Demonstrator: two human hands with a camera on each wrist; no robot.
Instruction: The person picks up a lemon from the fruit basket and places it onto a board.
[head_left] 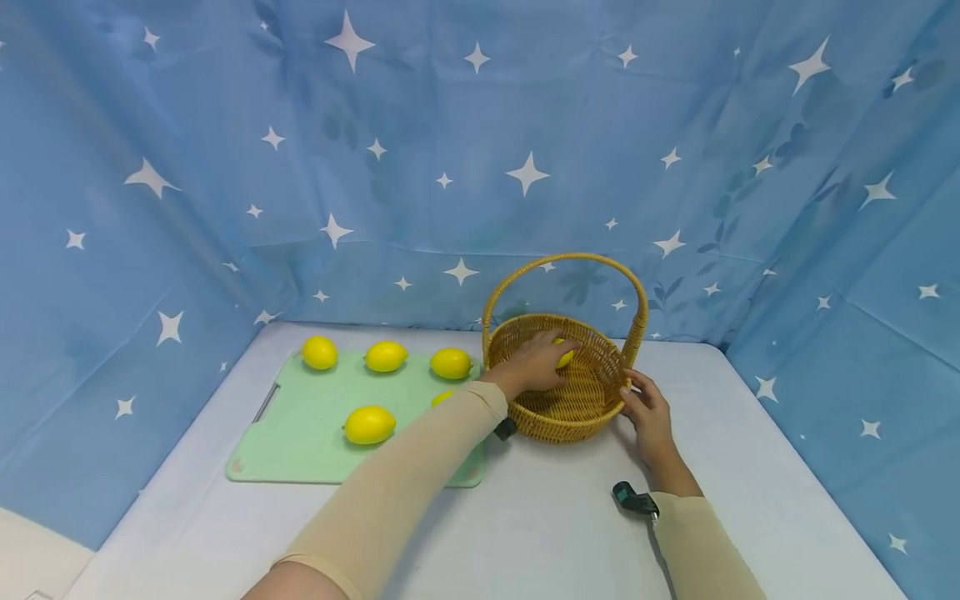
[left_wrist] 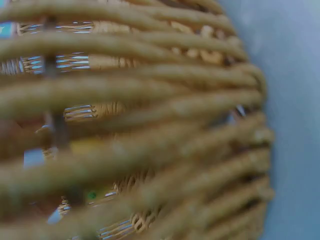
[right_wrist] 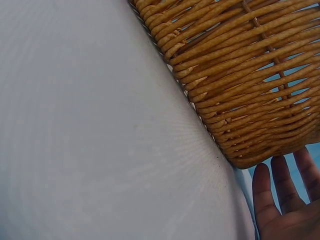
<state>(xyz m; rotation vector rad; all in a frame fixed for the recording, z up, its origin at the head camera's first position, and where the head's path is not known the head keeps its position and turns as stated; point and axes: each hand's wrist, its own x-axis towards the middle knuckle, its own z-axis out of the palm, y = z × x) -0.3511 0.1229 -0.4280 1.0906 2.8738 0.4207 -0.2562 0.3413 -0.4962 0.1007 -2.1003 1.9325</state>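
A wicker basket (head_left: 573, 429) with a tall arched handle stands right of centre in the head view. My left hand (head_left: 538, 367) reaches inside it and holds a lemon (head_left: 565, 357), partly hidden by the fingers. At the basket's right side, my right hand (head_left: 651, 421) holds the rim near the foot of the handle. The right wrist view shows fingers (right_wrist: 282, 187) at the basket's edge. Blurred wicker (left_wrist: 150, 100) fills most of the left wrist view, with a bit of yellow behind the weave.
Left of the basket, a pale green cutting board (head_left: 300, 454) lies on the white table (head_left: 555, 533). Several lemons are on it, among them a front one (head_left: 370, 425) and one (head_left: 442, 398) partly behind the left sleeve. A blue starry curtain (head_left: 420, 200) surrounds the table.
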